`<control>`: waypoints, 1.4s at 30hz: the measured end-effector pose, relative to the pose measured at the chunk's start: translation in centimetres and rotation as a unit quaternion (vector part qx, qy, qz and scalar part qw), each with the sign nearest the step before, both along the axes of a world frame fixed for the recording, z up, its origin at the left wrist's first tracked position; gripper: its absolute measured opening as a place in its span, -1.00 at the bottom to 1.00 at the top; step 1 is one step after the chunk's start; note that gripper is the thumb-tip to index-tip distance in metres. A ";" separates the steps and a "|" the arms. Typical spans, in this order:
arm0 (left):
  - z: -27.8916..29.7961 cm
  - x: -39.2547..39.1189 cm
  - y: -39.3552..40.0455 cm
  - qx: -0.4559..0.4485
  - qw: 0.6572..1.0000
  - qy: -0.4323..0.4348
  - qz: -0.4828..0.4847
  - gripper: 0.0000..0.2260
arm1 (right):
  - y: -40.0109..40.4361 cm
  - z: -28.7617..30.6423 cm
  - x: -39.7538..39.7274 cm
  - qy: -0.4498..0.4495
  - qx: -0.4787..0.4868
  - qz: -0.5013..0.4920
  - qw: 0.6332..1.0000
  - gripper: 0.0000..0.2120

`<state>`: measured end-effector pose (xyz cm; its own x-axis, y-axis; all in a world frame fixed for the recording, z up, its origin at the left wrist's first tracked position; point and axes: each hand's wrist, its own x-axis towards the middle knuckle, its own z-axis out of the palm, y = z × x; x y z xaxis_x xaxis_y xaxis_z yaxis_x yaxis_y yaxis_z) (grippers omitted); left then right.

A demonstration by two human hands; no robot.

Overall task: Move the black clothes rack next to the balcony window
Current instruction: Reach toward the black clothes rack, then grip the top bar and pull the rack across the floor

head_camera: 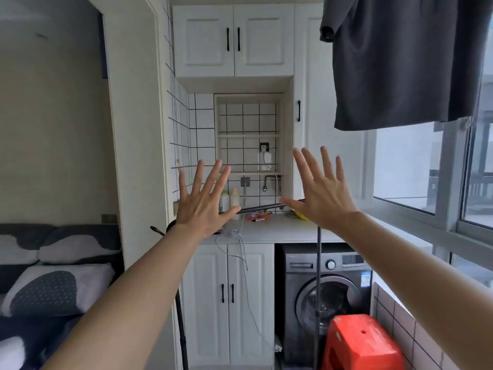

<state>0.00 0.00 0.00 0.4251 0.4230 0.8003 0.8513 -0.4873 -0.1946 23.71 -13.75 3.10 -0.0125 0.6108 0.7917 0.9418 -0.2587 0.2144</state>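
The black clothes rack (260,208) stands right in front of me: its top bar runs between my two hands, one thin upright (318,276) drops in front of the washing machine, and another upright shows at lower left. My left hand (204,202) is raised with fingers spread, its thumb close to the bar's left end. My right hand (318,192) is also spread, its thumb near the bar's right end. Neither hand grips the bar. The balcony window (416,180) runs along the right side.
A dark shirt (405,60) hangs at top right above the window. White cabinets, a counter (269,232) with bottles and cables, and a washing machine (336,287) stand ahead. A red plastic stool (360,343) sits at lower right. A sofa (53,276) lies to the left.
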 end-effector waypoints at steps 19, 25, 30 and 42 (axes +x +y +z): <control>-8.2 5.0 14.4 0.010 0.995 0.028 -0.092 -0.70 | 16.7 -9.7 3.9 -0.014 -0.086 0.113 0.990 -0.51; -9.3 6.9 24.2 -0.028 0.995 0.046 -0.088 -0.69 | 26.8 -10.5 4.8 0.002 -0.110 0.106 0.988 -0.51; -10.4 9.0 30.4 -0.035 0.994 0.061 -0.085 -0.74 | 33.4 -11.5 6.1 0.009 -0.136 0.107 0.985 -0.51; -12.7 10.1 40.3 -0.079 0.995 0.067 0.004 -0.67 | 46.9 -12.4 6.4 -0.011 -0.173 0.191 0.966 -0.60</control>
<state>10.14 40.32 -12.74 0.5203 0.5419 0.6600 0.8263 -0.5147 -0.2288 30.10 33.13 -9.26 -0.3033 0.7869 0.5373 0.9488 0.1972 0.2467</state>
